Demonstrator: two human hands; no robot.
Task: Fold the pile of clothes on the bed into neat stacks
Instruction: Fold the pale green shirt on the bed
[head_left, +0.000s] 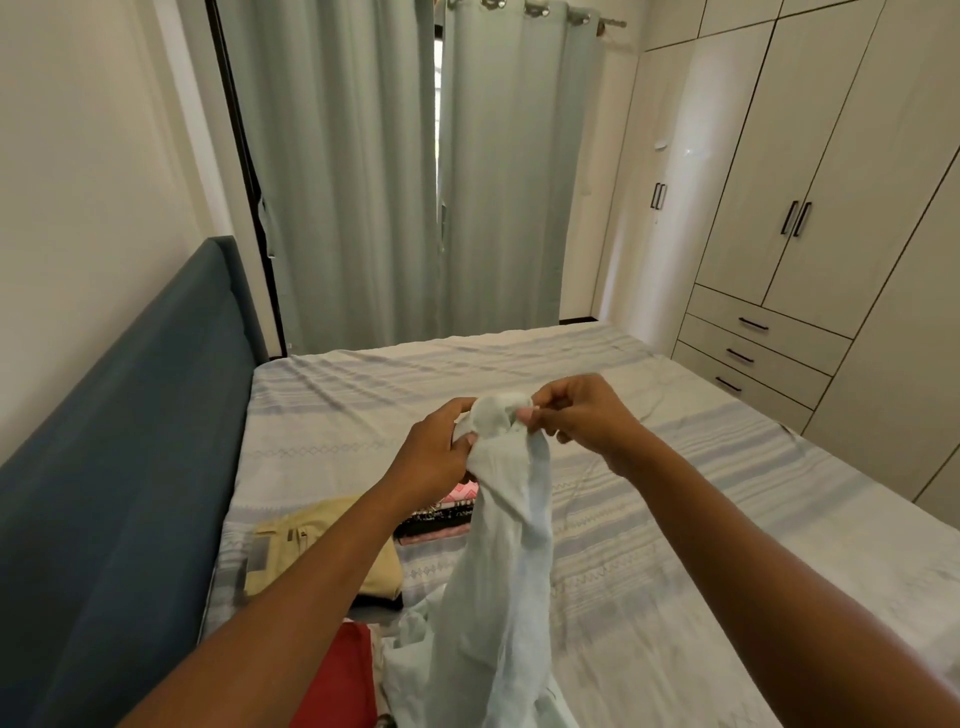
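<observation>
One pale blue garment (498, 571) trailed onto the bed (701, 519) beside a red cloth (348, 675) near us; higher, our left grip (436, 457) and right grip (587, 415) pinched its bunched top. We judged: find the corners, shake flat, then fold.

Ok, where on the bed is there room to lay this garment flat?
Bare sheet right of the garment, toward the wardrobe, and the far end by the curtains. Crowded near the headboard: tan stack, patterned stack, red cloth.
</observation>
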